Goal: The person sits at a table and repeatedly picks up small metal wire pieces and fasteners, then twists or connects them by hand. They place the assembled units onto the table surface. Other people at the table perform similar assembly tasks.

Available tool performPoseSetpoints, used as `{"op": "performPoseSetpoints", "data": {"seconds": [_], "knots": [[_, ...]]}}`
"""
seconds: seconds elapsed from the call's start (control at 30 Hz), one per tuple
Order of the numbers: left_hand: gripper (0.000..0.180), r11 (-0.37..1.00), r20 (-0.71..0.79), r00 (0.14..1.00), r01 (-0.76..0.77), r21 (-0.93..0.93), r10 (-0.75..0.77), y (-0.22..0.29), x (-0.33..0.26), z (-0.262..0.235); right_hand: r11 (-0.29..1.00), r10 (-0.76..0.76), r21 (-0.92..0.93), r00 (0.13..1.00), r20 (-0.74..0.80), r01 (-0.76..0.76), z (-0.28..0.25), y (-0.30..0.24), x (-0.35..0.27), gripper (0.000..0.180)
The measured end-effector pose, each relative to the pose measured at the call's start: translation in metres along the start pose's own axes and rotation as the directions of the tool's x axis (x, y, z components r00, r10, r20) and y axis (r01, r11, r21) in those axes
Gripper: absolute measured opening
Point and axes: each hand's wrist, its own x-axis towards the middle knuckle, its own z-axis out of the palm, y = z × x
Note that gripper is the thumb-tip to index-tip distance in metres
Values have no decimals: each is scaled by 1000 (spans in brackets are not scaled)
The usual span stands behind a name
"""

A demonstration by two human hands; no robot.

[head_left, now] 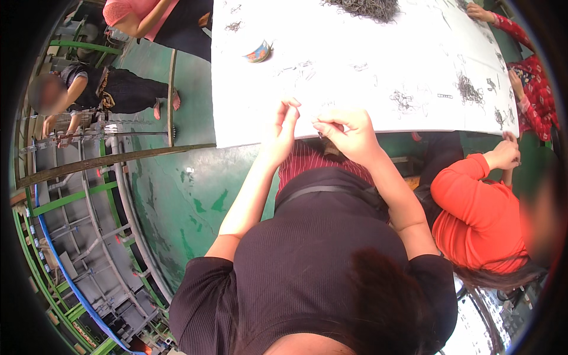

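Both my hands are over the near edge of the white table. My left hand has its fingers curled in toward the thumb; anything between the fingertips is too small to make out. A short gap to the right, my right hand is closed in a pinch, thumb against the forefinger. Something small and dark shows under its fingers, but its kind is unclear. On the tabletop beyond my hands lie faint scattered dark thin pieces, like small loops or strips.
A big heap of dark, thin loops lies at the far side. A small round blue-and-orange container stands at the far left. More dark clusters lie to the right. A person in an orange top sits close on my right; others work around the table.
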Motion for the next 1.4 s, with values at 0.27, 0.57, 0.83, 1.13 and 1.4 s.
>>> {"op": "performPoseSetpoints", "data": {"seconds": [0.27, 0.57, 0.83, 1.13, 1.4], "knots": [[35, 871, 72, 893, -450, 197, 445, -18, -13, 16, 983, 26, 185, 997, -79, -11, -2, -2, 0, 6], [16, 912, 110, 940, -340, 230, 322, -16, -11, 19, 978, 98, 187, 995, -11, -94, -7, -2, -3, 7], [14, 952, 69, 967, -253, 174, 245, -17, -17, 21, 831, 484, 325, 875, -24, -451, -31, 35, -7, 12], [12, 931, -20, 947, -311, 190, 321, -11, -25, 20, 354, 395, -738, 808, -438, -574, -104, 125, -6, 33], [12, 934, 46, 950, -313, 171, 310, -13, -26, 22, 386, 508, -610, 712, -485, -692, -108, 151, 35, 22]]}}
